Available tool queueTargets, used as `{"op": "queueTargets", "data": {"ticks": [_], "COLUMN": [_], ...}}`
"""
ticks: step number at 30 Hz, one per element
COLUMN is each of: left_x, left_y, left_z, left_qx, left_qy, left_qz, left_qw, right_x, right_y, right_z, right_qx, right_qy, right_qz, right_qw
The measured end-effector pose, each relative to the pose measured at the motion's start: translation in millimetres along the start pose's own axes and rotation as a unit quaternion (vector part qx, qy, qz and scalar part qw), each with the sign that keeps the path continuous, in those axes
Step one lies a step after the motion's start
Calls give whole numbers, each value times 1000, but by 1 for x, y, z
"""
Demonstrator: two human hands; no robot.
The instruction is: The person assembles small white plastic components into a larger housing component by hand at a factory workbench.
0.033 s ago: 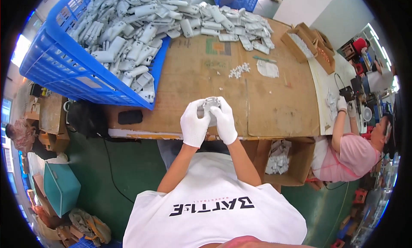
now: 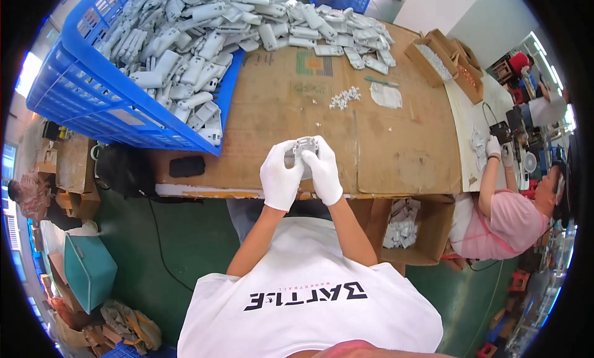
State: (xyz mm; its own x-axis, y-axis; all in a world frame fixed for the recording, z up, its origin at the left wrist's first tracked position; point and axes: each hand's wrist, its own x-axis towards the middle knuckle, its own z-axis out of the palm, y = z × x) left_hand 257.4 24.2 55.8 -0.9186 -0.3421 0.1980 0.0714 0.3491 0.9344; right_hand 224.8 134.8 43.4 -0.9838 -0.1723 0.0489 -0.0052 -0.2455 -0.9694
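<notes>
Well, in the head view, the only one I have, very little differs from the earlier frame. My left hand (image 2: 283,175) and my right hand (image 2: 323,172), both in white knitted gloves, have the same pinch as before on one grey plastic piece (image 2: 306,149). It sits between my fingertips, in front of my chest and over the near edge of the cardboard-covered table (image 2: 405,147). My right thumb lies across its near face, while my left fingers press in from the other side. The piece is small and partly hidden by the gloves, so I can't say for sure whether it has turned at all between the two pictures.

What does change is slight: the table and everything on it sit a shade higher in view. The blue crate (image 2: 93,92) to my left keeps its place, with the heap of pale grey casings (image 2: 192,67) in it and trailing along the far side. The scatter of tiny white parts (image 2: 344,98) is unchanged beyond my hands, near the white sheet (image 2: 387,97) and the slim green tool (image 2: 382,82). The black case (image 2: 187,167) stays near the table's edge on my left. To my right, the co-worker's gloved hand (image 2: 493,146) remains at the neighbouring worktop.
</notes>
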Motion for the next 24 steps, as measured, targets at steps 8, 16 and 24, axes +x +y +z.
{"op": "queueTargets", "data": {"ticks": [8,16,24], "left_x": [-6,-15,-1], "left_y": [6,-1,-7], "left_z": [6,6,16], "left_qx": [6,-7,47], "left_qy": [-10,-32,-16], "left_qz": [13,-2,-22], "left_qw": [1000,999,999], "right_x": [-2,-8,-17], "right_y": [5,18,11], "right_z": [-5,-2,-9], "right_qx": [-17,-24,-155], "right_qy": [37,79,127], "right_qz": [44,22,-83], "right_qw": [998,996,976]}}
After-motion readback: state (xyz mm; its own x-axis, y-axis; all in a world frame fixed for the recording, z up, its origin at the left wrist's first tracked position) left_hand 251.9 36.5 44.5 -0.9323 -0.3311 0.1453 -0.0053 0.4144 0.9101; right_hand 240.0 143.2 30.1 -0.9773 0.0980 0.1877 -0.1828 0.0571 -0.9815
